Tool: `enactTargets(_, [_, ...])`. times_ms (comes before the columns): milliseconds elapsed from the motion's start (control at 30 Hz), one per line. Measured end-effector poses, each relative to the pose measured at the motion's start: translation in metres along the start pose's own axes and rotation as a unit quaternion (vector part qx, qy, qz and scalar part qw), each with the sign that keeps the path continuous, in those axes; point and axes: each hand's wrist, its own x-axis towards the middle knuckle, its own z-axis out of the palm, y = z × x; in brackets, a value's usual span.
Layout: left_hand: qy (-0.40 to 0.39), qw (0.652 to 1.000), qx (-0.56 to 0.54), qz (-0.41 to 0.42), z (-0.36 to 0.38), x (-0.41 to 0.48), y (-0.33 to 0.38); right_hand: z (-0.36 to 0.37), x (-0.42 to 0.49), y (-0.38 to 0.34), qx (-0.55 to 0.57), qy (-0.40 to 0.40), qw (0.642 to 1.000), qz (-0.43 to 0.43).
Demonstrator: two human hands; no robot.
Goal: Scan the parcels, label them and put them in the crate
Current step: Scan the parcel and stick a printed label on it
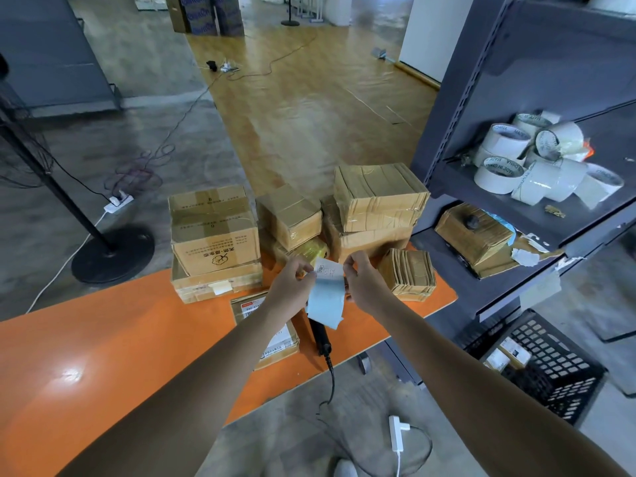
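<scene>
Two pinch grips, L hand (292, 281) & R hand (362, 284), on label strip (327, 301); scanner (318, 336) head hidden beneath, print illegible.

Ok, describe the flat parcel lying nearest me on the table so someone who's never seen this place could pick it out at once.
Find the orange table, with brown cartons stacked along its far edge. In front of them one parcel lies alone, just left of the black scanner. Unlike the cartons, it is thin and carries white printed labels on top.
</scene>
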Motion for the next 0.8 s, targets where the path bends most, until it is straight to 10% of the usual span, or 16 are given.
enactTargets(800, [0.004, 0.981, -0.121, -0.151, 0.043, 0.013, 0.018, -0.028, -0.004, 0.043, 0.115, 0.021, 0.992, 0.053])
